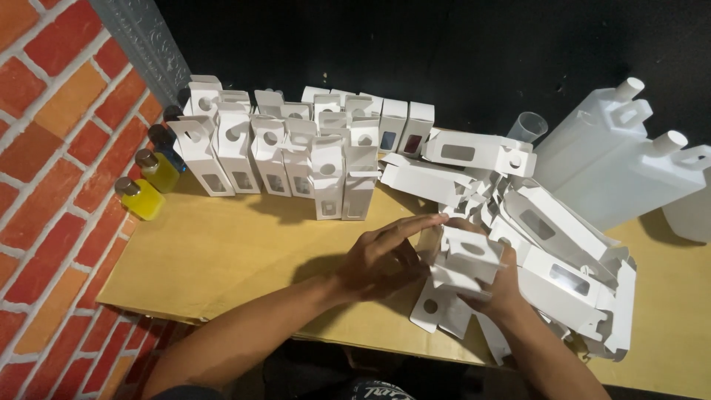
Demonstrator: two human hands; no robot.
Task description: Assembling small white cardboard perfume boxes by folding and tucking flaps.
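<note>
Hands meet over the near edge of the desk (222,259), a pale wooden top set against a red brick wall (52,148) on its left side. Seen from the head camera, the left hand (385,255) lies with its fingers stretched out flat and together, their tips touching the top of a white carton (466,259) with a round hang-hole. The right hand (503,289) is curled around that same carton from below and behind, gripping it just above the near edge.

Beside it, toward the right end, a loose heap of flat cartons (563,244) with small windows sprawls over the wood. Rows of standing cartons (296,148) fill the far left corner. Along the left edge stand two yellow bottles (148,185) and a blue bottle (167,148). Two white plastic jugs (622,155) lean at the far right, a clear cup (527,127) just beside them.
</note>
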